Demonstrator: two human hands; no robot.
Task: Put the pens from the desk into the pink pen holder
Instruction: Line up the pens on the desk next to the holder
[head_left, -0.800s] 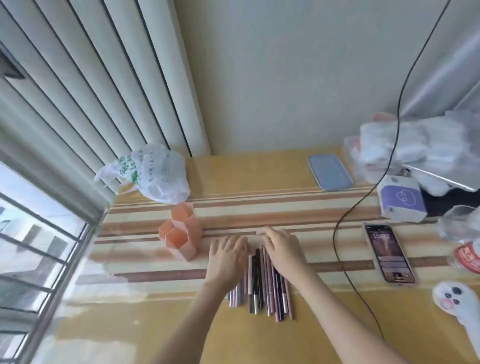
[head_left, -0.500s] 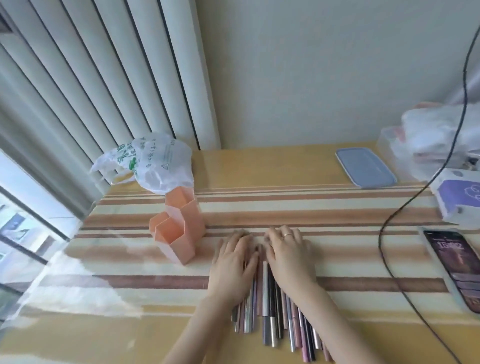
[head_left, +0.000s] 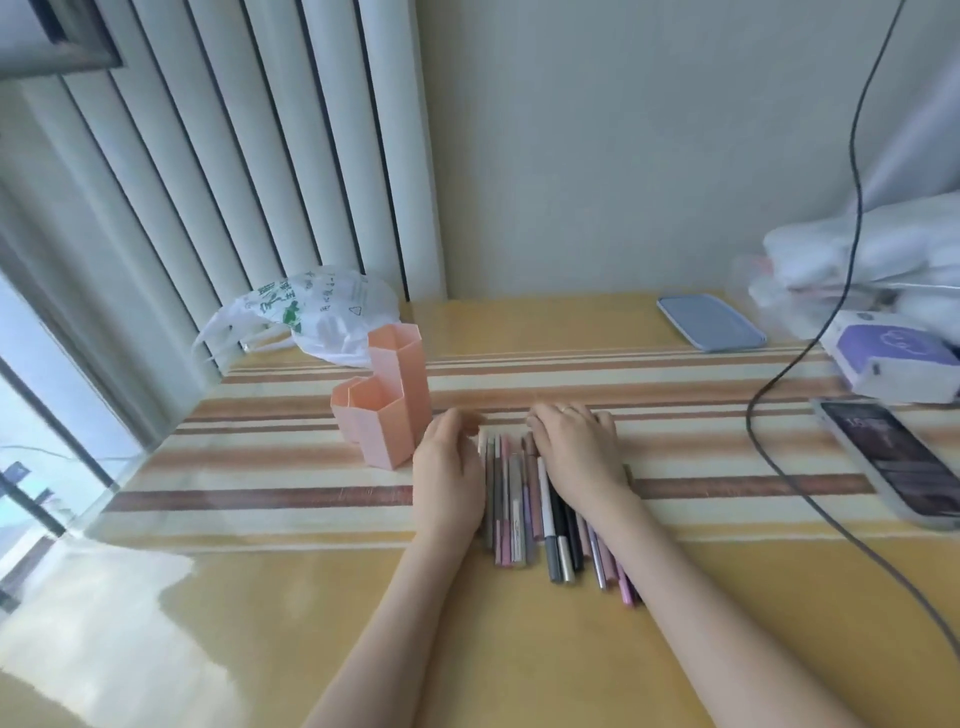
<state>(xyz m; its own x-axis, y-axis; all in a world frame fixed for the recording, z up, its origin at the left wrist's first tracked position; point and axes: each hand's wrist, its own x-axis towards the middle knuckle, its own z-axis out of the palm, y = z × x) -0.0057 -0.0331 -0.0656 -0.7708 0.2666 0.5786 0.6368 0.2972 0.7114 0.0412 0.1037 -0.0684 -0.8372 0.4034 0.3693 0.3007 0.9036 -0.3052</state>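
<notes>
Since earlier our hands parted, baring more pens (head_left: 519, 499) | left hand (head_left: 449, 475), right hand (head_left: 579, 457) flat, open, gripping nothing | roughly dozen pens on desk (head_left: 519, 649) | one pink pen holder (head_left: 387, 410) just left

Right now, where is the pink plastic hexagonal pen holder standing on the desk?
In the head view, the pink plastic hexagonal pen holder stands left of centre on the striped desk mat, just left of the left hand and in front of the white plastic bag.
</notes>
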